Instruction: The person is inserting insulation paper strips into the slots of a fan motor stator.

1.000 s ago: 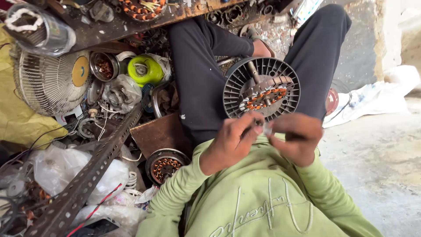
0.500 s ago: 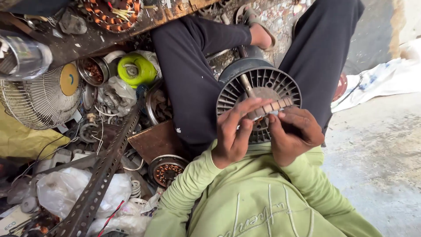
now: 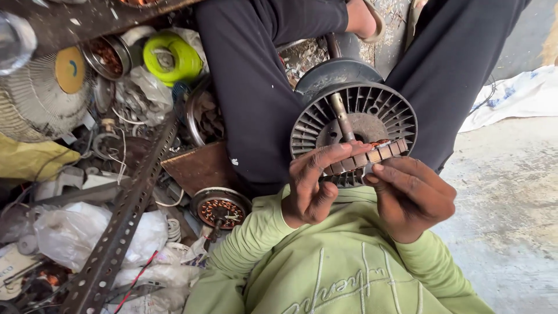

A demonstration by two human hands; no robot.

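Note:
Both hands hold a ring-shaped motor stator [image 3: 372, 156] with brown laminations and copper windings, turned edge-on. My left hand [image 3: 313, 187] pinches its left end with thumb and fingers. My right hand [image 3: 411, 197] grips its right side. Just behind the stator stands a grey slotted motor housing [image 3: 381, 104] with a steel shaft [image 3: 340, 116] sticking up, set between my dark-trousered legs. My green sleeves and sweatshirt fill the bottom of the view.
Clutter lies at the left: a perforated angle iron [image 3: 122, 221], another copper-wound stator [image 3: 221, 209], a lime-green round part [image 3: 171, 55], a wire fan guard [image 3: 32, 104], plastic bags [image 3: 75, 232]. Concrete floor [image 3: 511, 221] and a white cloth [image 3: 517, 96] are at the right.
The stator has come up from the housing and turned edge-on between my fingers. Both hands have shifted slightly right and now look larger in view.

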